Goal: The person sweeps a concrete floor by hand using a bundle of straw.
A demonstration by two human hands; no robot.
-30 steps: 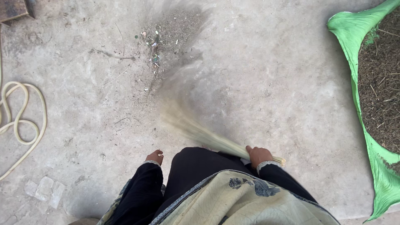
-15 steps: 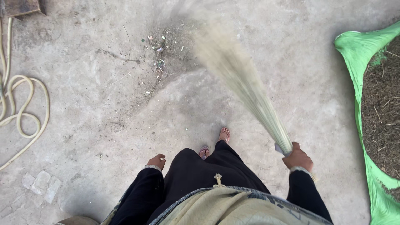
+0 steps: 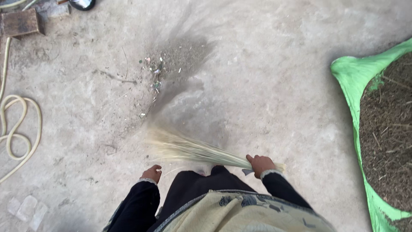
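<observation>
the right hand [image 3: 260, 165] has its fingers wrapped tight around a straw broom [image 3: 193, 150] low over the concrete floor [image 3: 266, 86], while the left hand [image 3: 152, 173] hangs loosely curled, holding nothing.

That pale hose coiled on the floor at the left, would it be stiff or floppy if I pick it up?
Probably floppy: the hose lies in loose curved loops on the concrete floor. Likely light, being thin. It may drag and snag, since it trails toward the frame's top edge.

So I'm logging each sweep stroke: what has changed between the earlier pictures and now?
The broom, gripped in the right hand, swung from pointing up ahead back down and leftward, bristles low near the feet. The left hand stays empty at the side. Debris pile, hose and green sheet unchanged.
</observation>
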